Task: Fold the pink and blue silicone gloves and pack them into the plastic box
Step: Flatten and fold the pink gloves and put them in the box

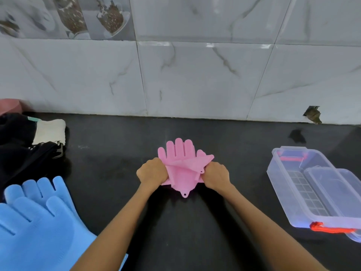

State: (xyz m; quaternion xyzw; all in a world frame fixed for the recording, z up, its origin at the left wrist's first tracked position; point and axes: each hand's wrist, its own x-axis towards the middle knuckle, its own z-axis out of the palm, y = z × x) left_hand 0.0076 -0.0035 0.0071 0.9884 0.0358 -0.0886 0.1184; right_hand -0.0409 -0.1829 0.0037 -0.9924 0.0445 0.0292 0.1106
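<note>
Pink gloves (pixel 183 169) (partly folded, at counter centre) are being clamped by left hand (pixel 153 172) and right hand (pixel 215 176), blue gloves (pixel 37 212) lying at 8 o'clock, plastic box (pixel 312 184) at 3 o'clock.

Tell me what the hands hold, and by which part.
Both hands grip the pink glove by its cuff: left hand on its left edge, right hand on its right.

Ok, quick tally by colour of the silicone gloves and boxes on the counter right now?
Pink silicone gloves: 1 stack, held by left hand and right hand; layers can't be separated
Blue silicone gloves: 2, overlapping
Clear plastic box with red latches: 1
Total: 4, counting the pink stack as 1
</note>
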